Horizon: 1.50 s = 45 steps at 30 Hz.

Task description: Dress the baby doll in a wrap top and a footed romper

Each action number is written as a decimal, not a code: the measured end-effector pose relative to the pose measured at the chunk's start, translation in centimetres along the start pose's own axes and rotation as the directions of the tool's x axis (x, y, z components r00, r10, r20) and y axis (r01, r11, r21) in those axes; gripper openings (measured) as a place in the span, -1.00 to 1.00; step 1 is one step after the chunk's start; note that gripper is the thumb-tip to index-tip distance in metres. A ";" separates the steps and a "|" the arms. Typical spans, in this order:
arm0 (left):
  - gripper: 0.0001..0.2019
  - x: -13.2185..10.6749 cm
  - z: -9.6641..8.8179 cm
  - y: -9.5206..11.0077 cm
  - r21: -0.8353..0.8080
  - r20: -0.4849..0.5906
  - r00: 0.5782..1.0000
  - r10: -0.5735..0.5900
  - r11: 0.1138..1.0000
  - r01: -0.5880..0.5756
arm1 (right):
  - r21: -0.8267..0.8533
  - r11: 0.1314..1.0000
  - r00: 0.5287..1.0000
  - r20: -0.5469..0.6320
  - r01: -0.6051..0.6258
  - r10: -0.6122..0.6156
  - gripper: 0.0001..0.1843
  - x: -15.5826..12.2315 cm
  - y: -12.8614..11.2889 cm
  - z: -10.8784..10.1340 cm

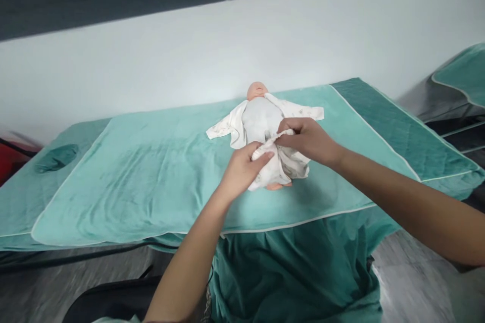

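A baby doll [257, 90] lies on its back on the teal bed, head toward the wall. Its torso is covered in pale cloth, and a white patterned baby jacket [237, 122] is spread open around it with both sleeves out to the sides. Over the doll's legs, white patterned baby pants [267, 175] are bunched up, the feet just showing below. My left hand [242, 165] pinches the waistband from the left. At the other side of the waistband, my right hand [305, 137] is closed on the cloth, its fingertips partly hidden.
A teal velvet cover [132, 176] with white piping is spread over the bed, wrinkled at the left, near a face hole [56, 158]. The white wall [189, 60] runs along the far side. Another teal-covered bed [464, 73] stands at right, and a dark stool [109, 300] is below.
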<state>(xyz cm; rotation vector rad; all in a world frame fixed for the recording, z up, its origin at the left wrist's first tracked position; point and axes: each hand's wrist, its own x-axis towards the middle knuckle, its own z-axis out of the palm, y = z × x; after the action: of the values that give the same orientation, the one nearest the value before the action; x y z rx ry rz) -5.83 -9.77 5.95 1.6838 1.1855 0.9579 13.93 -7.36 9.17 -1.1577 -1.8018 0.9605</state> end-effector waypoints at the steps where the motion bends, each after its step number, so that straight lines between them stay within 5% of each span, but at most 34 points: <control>1: -0.76 0.5 -0.2 -0.3 -0.108 -0.030 1.000 -0.005 0.994 0.002 | 0.062 0.997 0.998 0.033 -0.046 0.044 -0.74 0.0 0.3 -0.2; 5: -0.82 2.2 0.2 -0.7 -0.513 -0.214 0.971 -0.106 0.858 -0.020 | 0.050 0.988 0.961 0.245 -0.144 0.128 -0.60 -0.2 1.6 -0.2; 8: -0.78 2.1 0.9 -0.5 -0.669 -0.189 0.963 -0.193 0.743 0.018 | 0.107 0.977 0.932 0.333 -0.185 0.140 -0.58 -0.6 1.8 0.5; 11: -0.69 1.0 1.2 0.0 -0.679 0.005 0.984 -0.180 0.721 0.135 | 0.285 0.956 0.993 0.114 -0.072 0.041 -0.53 -0.5 0.8 0.8; 15: -0.63 0.1 1.0 0.6 -0.534 0.221 0.968 -0.115 0.817 0.219 | 0.311 0.948 0.990 -0.140 0.072 -0.029 -0.44 0.5 -1.1 0.8; 18: -0.70 1.0 0.7 0.6 -0.547 0.025 0.992 -0.122 0.829 0.116 | 0.211 0.974 0.987 -0.151 0.086 -0.054 -0.45 1.3 -1.5 0.7; 21: -0.75 2.3 0.1 0.2 -0.654 -0.195 0.976 -0.095 0.754 -0.057 | 0.108 0.993 0.999 0.007 0.045 -0.046 -0.48 1.5 -0.8 0.6; 25: -0.73 2.5 -0.2 0.0 -0.711 -0.184 0.977 -0.105 0.700 -0.059 | 0.067 0.997 0.968 0.251 -0.048 0.030 -0.55 0.9 0.0 0.8; 29: -0.66 1.2 1.2 0.7 -0.683 0.040 0.996 -0.075 0.726 0.082 | 0.186 0.983 1.000 0.022 0.007 -0.011 -0.62 0.4 -0.6 1.4; 32: -0.60 0.3 2.1 1.3 -0.563 0.248 0.969 -0.018 0.811 0.159 | 0.144 0.989 0.985 -0.172 0.046 -0.021 -0.61 0.5 -1.2 1.5; 34: -0.60 0.2 2.3 1.4 -0.482 0.244 0.969 -0.036 0.863 0.154 | 0.134 0.989 0.970 -0.241 0.062 -0.028 -0.60 0.7 -1.3 1.5; 37: -0.69 1.0 2.0 1.3 -0.550 0.021 0.994 -0.106 0.829 0.100 | 0.169 0.983 0.962 -0.271 0.075 -0.027 -0.61 0.7 -1.1 1.4; 40: -0.86 2.5 0.8 1.4 -0.659 -0.134 0.977 -0.168 0.752 0.039 | 0.264 0.964 0.986 -0.167 0.021 0.024 -0.57 0.5 -0.8 1.5; 45: -0.71 3.5 -1.0 1.6 -0.704 -0.010 0.982 -0.189 0.699 0.127 | 0.412 0.902 0.991 0.092 -0.126 0.097 -0.50 0.5 -0.5 2.2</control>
<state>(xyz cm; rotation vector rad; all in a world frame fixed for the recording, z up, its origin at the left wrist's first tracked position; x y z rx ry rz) -5.38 -6.48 8.17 0.9142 0.8293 1.1845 11.68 -7.42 8.80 -0.9693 -1.4899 1.3903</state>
